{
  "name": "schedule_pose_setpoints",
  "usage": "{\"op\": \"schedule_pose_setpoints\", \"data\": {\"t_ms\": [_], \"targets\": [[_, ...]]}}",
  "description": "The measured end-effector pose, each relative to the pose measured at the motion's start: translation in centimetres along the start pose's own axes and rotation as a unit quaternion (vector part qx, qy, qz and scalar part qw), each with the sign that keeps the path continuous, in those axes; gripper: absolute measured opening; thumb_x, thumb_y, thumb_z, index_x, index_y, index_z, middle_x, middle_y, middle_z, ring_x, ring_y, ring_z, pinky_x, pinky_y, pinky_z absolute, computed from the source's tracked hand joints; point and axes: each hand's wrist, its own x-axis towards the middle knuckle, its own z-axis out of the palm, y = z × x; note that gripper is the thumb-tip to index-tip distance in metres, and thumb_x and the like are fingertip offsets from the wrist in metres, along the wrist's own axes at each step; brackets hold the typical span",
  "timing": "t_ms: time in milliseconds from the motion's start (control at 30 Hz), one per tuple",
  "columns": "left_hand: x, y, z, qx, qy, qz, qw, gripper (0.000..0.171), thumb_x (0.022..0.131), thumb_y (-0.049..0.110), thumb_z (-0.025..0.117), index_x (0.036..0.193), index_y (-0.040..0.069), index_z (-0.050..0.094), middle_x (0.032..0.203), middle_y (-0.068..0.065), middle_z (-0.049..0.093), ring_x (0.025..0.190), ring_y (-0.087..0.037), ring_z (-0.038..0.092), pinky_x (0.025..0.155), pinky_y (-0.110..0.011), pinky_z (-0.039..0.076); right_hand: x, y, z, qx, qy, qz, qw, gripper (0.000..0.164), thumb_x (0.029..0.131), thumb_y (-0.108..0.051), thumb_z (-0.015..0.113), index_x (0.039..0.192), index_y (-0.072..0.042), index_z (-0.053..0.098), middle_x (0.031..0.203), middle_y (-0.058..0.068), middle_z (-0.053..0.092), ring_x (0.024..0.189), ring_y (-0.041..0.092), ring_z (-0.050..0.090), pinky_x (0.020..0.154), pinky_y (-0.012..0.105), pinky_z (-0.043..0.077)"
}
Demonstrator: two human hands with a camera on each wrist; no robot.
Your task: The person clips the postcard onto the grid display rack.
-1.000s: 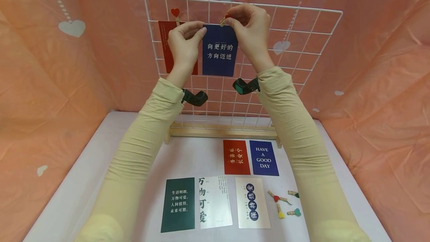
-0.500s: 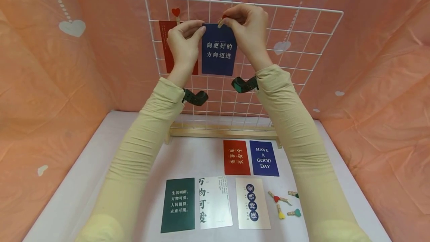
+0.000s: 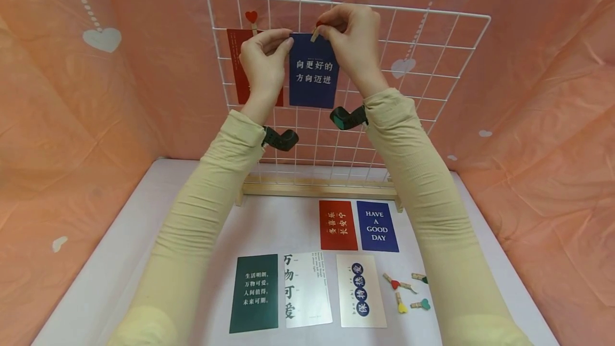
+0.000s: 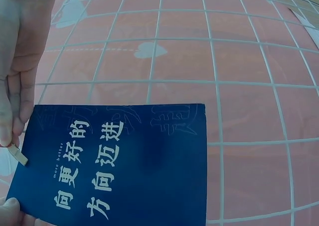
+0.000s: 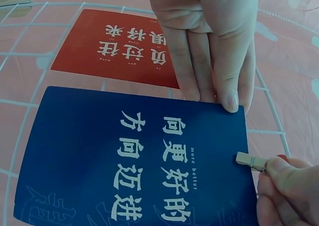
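Observation:
A dark blue card (image 3: pixel 314 87) with white lettering is held up against the white wire grid (image 3: pixel 408 43). My left hand (image 3: pixel 263 63) pinches its upper left corner between thumb and fingers. At the card's top edge, my right hand (image 3: pixel 354 41) pinches a small wooden clothespin (image 5: pixel 251 161) with a red heart. In the right wrist view the clothespin's tip overlaps the card's edge. Behind my left hand a red card (image 3: pixel 238 65) hangs from the grid by another red-heart clothespin (image 3: pixel 253 21).
On the white table lie a red card (image 3: pixel 338 225), a blue card (image 3: pixel 377 226), a green card (image 3: pixel 254 293), a white card (image 3: pixel 308 289) and a cream card (image 3: pixel 361 290). Several heart clothespins (image 3: pixel 401 302) lie at the right. The grid stands in a wooden base (image 3: pixel 317 190).
My right hand has shifted slightly left, and the clothespin has moved left along the card's top edge. The left hand and the card have barely moved.

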Motion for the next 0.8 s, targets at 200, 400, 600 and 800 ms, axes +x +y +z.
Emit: {"op": "schedule_pose_setpoints", "data": {"t_ms": [200, 400, 600, 800], "targets": [[-0.1, -0.1, 0.1, 0.009, 0.004, 0.014, 0.9999, 0.016, 0.087, 0.006, 0.068, 0.102, 0.001, 0.074, 0.098, -0.009, 0.071, 0.09, -0.012, 0.065, 0.082, -0.02, 0.052, 0.1, -0.2, 0.1, -0.007, -0.006, 0.009, 1.0, 0.01, 0.089, -0.011, 0.07, 0.094, -0.005, 0.076, 0.088, 0.003, 0.073, 0.072, 0.004, 0.065, 0.067, 0.015, 0.049], [-0.4, -0.2, 0.1, 0.012, -0.008, 0.023, 0.9996, 0.02, 0.089, 0.003, 0.065, 0.108, 0.0, 0.071, 0.105, -0.012, 0.069, 0.096, -0.013, 0.065, 0.086, -0.02, 0.05, -0.1, -0.1, 0.1, 0.007, -0.015, 0.016, 1.0, 0.014, 0.09, -0.012, 0.068, 0.099, -0.005, 0.075, 0.092, 0.003, 0.073, 0.078, 0.006, 0.065, 0.071, 0.015, 0.05], [-1.1, 0.8, 0.1, 0.025, -0.018, 0.025, 0.9992, 0.024, 0.091, 0.0, 0.061, 0.113, -0.005, 0.066, 0.113, -0.018, 0.066, 0.104, -0.019, 0.063, 0.09, -0.02, 0.048, -0.3, 0.0, 0.2, 0.02, -0.01, 0.02, 1.0, 0.02, 0.093, -0.01, 0.062, 0.111, -0.005, 0.071, 0.1, 0.005, 0.072, 0.085, 0.007, 0.066, 0.077, 0.014, 0.05], [-2.4, 2.9, -0.1, 0.032, -0.018, 0.019, 0.9991, 0.024, 0.092, -0.004, 0.059, 0.114, -0.008, 0.064, 0.113, -0.02, 0.065, 0.106, -0.021, 0.063, 0.092, -0.02, 0.047, -0.6, 0.5, 0.5, 0.051, 0.01, 0.006, 0.999, 0.026, 0.095, -0.009, 0.059, 0.12, -0.006, 0.067, 0.103, 0.007, 0.071, 0.086, 0.01, 0.066, 0.079, 0.016, 0.05]]}}
